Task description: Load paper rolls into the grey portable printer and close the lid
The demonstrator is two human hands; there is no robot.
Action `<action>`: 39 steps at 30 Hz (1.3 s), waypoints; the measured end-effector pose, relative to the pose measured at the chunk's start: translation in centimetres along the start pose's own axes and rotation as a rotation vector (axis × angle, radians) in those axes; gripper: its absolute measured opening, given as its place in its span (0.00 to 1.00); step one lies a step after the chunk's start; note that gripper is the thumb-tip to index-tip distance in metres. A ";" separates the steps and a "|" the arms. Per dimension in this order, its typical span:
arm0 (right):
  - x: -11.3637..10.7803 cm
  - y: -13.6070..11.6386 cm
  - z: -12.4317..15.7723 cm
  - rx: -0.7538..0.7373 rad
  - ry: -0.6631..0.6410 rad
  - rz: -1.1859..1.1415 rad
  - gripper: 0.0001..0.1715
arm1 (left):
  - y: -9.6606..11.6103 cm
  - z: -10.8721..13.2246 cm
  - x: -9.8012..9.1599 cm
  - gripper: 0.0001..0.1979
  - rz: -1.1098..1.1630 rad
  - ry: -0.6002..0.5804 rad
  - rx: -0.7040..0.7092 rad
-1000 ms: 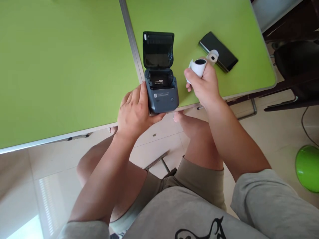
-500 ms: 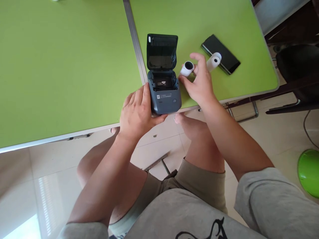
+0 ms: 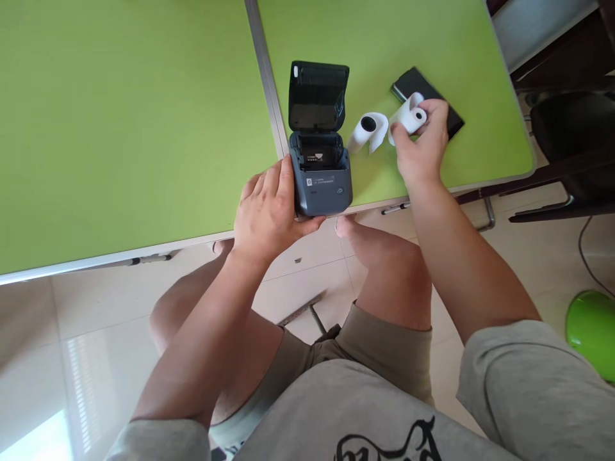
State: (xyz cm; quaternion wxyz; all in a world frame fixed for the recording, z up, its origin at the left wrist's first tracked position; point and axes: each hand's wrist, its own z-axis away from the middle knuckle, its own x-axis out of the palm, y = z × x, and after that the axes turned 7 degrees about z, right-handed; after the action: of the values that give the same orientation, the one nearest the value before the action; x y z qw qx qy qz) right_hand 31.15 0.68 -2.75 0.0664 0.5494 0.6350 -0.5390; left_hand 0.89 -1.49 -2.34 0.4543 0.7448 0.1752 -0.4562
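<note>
A dark blue-grey label printer [image 3: 323, 192] stands at the table's front edge, its black lid [image 3: 318, 99] raised and its paper bay showing no roll. My left hand [image 3: 266, 208] grips the printer's left side, thumb along the front bottom edge. Right of the printer lies a white paper roll [image 3: 358, 136] with a wide dark core and a loose curled end. My right hand [image 3: 425, 137] has its thumb and fingers around a second white paper roll [image 3: 402, 120], which has a small core and a loose flap. Some of its fingers are hidden behind that roll.
A black phone [image 3: 423, 83] lies behind the right hand, partly covered. The green table [image 3: 144, 128] has a metal seam [image 3: 266, 70] running left of the printer. A dark chair [image 3: 576, 128] stands at the right, and a green stool [image 3: 593, 333] is on the floor.
My right hand has let go of the wide-cored roll, moved right and closed on the small-cored roll. The released roll's paper end has sprung loose. My left hand stays on the printer.
</note>
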 end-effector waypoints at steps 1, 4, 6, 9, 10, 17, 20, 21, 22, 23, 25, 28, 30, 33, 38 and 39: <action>0.1 0.2 0.0 0.021 -0.008 -0.062 0.21 | 0.0 0.0 0.0 0.54 -0.002 -0.002 -0.001; 0.2 0.4 -0.1 0.035 -0.058 -0.135 0.18 | 0.1 -0.1 -0.1 0.54 -0.012 -0.003 -0.004; 0.1 0.4 -0.1 0.018 -0.106 -0.061 0.15 | 0.1 -0.1 -0.1 0.54 -0.014 0.005 -0.006; 0.0 0.3 -0.2 0.007 -0.127 0.053 0.13 | 0.0 -0.1 0.0 0.54 -0.014 0.017 -0.007; 0.1 0.3 -0.2 0.000 -0.134 0.055 0.14 | 0.0 -0.1 0.0 0.54 -0.014 0.018 -0.008; 0.5 0.6 -0.1 -0.022 -0.112 0.027 0.20 | -0.2 -0.1 0.2 0.55 -0.033 0.001 -0.014; 0.7 1.2 -0.3 -0.078 -0.113 0.171 0.18 | -0.2 -0.1 0.2 0.56 -0.043 0.002 -0.012; 0.8 1.5 -0.4 -0.097 -0.111 0.174 0.20 | -0.1 -0.1 0.2 0.56 -0.045 0.003 -0.009; 0.9 1.8 -0.4 -0.103 -0.109 0.158 0.22 | -0.1 -0.1 0.2 0.56 -0.048 0.005 -0.006; 1.1 2.2 -0.5 -0.103 -0.115 0.131 0.25 | -0.1 -0.1 0.2 0.56 -0.051 0.006 -0.003; 1.3 2.8 -0.6 -0.101 -0.129 0.098 0.26 | -0.1 -0.1 0.2 0.56 -0.056 0.007 0.002; 1.4 3.4 -0.7 -0.149 -0.146 0.159 0.23 | -0.1 -0.2 0.2 0.55 -0.061 0.005 0.000; 1.4 3.6 -0.7 -0.169 -0.131 0.200 0.24 | -0.1 -0.2 0.2 0.56 -0.064 0.002 -0.002; 1.3 3.6 -0.7 -0.131 -0.109 0.202 0.30 | -0.1 -0.2 0.2 0.57 -0.066 0.007 0.006; 1.1 2.5 -0.2 -0.125 -0.110 0.250 0.25 | -0.2 0.0 0.1 0.56 -0.069 0.022 0.019; 1.1 2.4 -0.1 -0.117 -0.098 0.276 0.25 | -0.2 0.0 0.2 0.56 -0.072 0.025 0.019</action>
State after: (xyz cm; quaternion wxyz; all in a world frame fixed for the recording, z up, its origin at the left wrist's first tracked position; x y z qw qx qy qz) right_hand 32.60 1.04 -4.94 0.2026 0.5997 0.5799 -0.5129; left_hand 0.82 -1.38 -2.59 0.4285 0.7479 0.2031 -0.4645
